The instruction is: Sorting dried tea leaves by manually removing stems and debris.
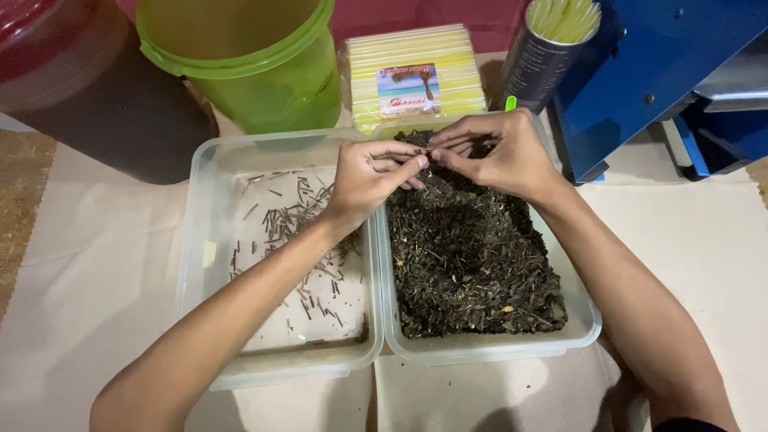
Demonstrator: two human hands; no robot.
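Over the tub of dried leaves, both hands, left hand and right hand, meet fingertip to fingertip, pinching one thin stem.

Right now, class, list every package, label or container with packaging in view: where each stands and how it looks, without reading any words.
Straw pack: behind the two tubs, centre; flat clear wrap of pale yellow straws.
Label: on the pack's front; small rectangle with a beach picture in blue, white and red.
Can: right of the pack; dark cylinder, upright, holding yellow-green straws.
No signs or screens show.
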